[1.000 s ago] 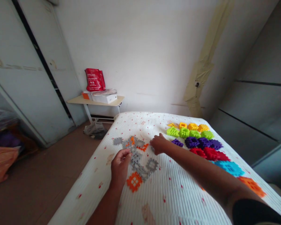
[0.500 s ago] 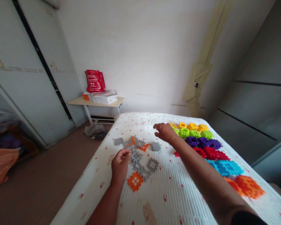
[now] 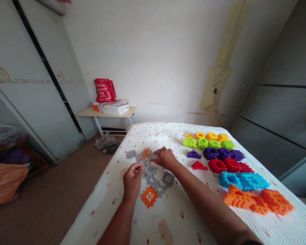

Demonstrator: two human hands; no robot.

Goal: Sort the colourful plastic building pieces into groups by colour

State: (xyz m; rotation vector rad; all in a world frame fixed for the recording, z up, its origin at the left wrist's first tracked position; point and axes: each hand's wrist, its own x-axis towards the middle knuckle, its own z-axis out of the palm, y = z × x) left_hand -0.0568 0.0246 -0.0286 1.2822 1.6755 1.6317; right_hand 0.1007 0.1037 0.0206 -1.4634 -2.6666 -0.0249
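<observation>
My left hand (image 3: 133, 177) is at the left edge of a loose pile of grey pieces (image 3: 150, 170), its thumb and fingertips pressed together; anything between them is too small to make out. Over the right side of the pile is my right hand (image 3: 166, 158), fingers spread and reaching down beside grey and orange pieces, with nothing seen held. An orange square piece (image 3: 149, 197) lies at the near end of the pile. Rows of interlocking pieces stand at the right: yellow (image 3: 212, 136), green (image 3: 202, 143), purple (image 3: 223, 153), red (image 3: 232, 165), blue (image 3: 244, 180) and orange (image 3: 260, 200).
The pieces lie on a bed with a white, red-dotted cover (image 3: 193, 217). Behind it at the left, a small table (image 3: 86, 112) bears a red bag (image 3: 105, 90) and a white box (image 3: 116, 109). An orange bag (image 3: 5, 183) is at the far left.
My right hand has come left and down, from beside the yellow and green pieces to the grey pile. My left hand stays beside the pile. The view has shifted slightly.
</observation>
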